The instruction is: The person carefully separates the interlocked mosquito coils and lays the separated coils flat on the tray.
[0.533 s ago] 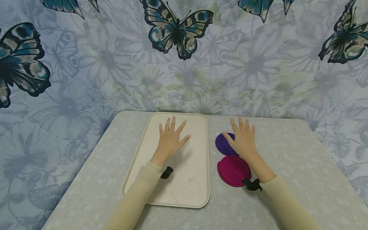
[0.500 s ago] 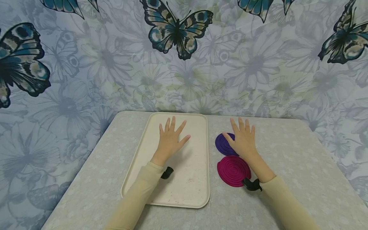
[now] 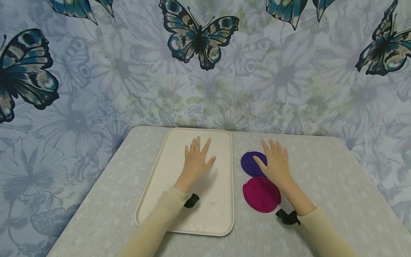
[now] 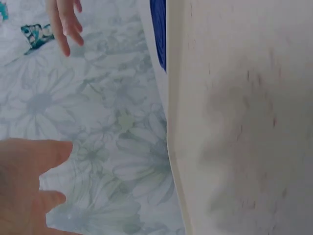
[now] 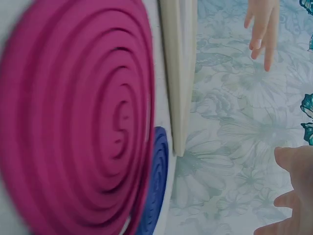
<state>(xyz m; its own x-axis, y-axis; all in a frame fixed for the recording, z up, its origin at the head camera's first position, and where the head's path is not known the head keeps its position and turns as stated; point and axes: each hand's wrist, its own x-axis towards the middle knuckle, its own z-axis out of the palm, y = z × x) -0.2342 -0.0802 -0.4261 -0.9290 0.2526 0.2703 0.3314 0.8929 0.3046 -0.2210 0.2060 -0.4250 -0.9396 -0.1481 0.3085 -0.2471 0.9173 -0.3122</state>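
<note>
My left hand (image 3: 195, 162) hovers over the cream tray (image 3: 216, 214), its fingers spread and nothing in them. To the right of the tray, my right hand (image 3: 275, 162) is held above the table with straight fingers, also without anything in its grasp. Its thumb overlaps a flat purple spiral coil (image 3: 248, 164) in the head view. Nearer the person lies a larger magenta spiral coil (image 3: 261, 194), which fills much of the right wrist view. In the left wrist view only a strip of the purple coil (image 4: 159, 34) shows past the tray's rim.
Small dark and reddish specks mark the tray's surface. The table (image 3: 321, 171) has a pale grey patterned cover. Behind it stands a wall or cloth (image 3: 212, 96) printed with butterflies and flowers. A black wrist camera (image 3: 191, 201) sits at the left cuff, another (image 3: 288, 217) at the right.
Both hands have shifted slightly right and toward the person, the left one a little turned. The whole head view has tilted up slightly. The tray and coils stay in place.
</note>
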